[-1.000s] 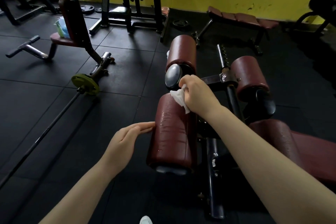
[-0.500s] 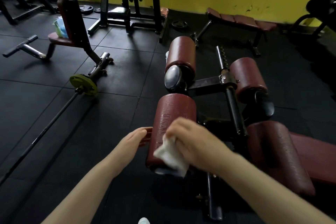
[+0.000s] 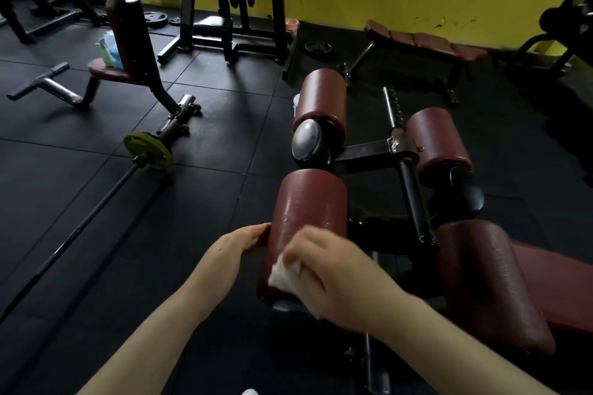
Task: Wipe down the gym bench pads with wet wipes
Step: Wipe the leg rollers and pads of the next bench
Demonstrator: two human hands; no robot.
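White wet wipe sits bunched in the right hand, pressed against the maroon roller pad; the left hand steadies it, fingers nearly straight.

The right hand is motion-blurred, hiding most of the wipe.

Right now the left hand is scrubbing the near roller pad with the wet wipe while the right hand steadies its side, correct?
Not quite: the hands are swapped. The head view shows the right hand pressing the wet wipe on the near roller pad, while the left hand steadies its side.
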